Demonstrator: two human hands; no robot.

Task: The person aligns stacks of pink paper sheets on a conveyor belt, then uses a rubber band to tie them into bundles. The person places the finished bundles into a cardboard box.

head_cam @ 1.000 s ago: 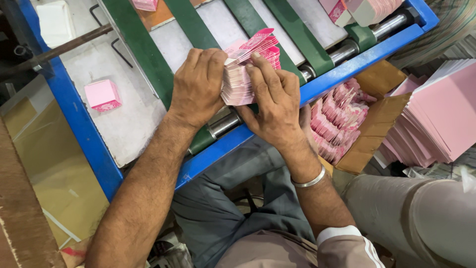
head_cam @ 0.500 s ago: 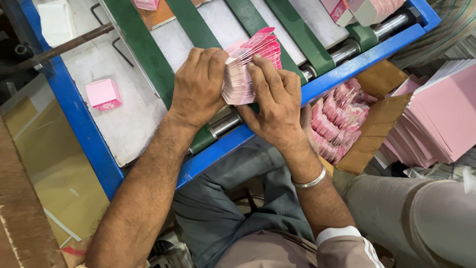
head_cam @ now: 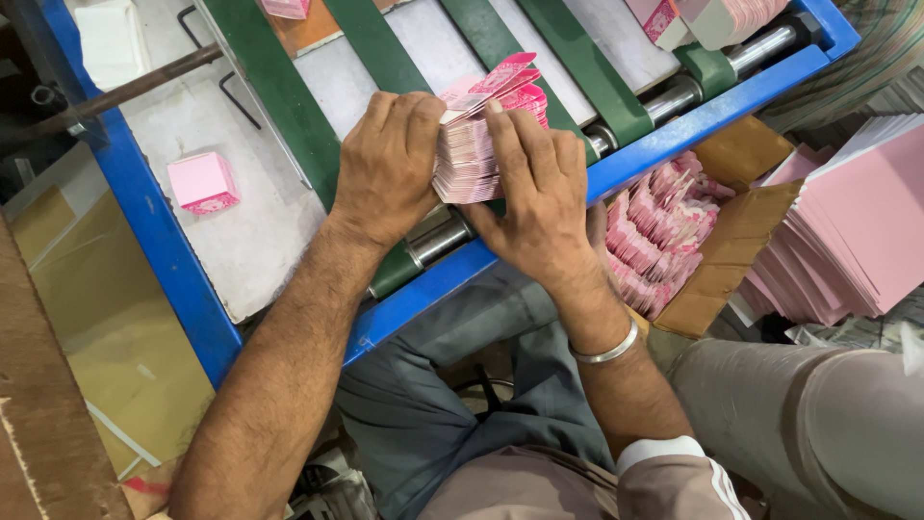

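conveyor (head_cam: 289, 116): upright card stack (head_cam: 476, 154) between hands

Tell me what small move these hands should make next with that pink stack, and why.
Probably tap the top pieces down flush. The left hand and right hand squeeze the pink stack from both sides over the green belts, but a few pieces at its far end stick up and fan out, so it isn't squared yet.
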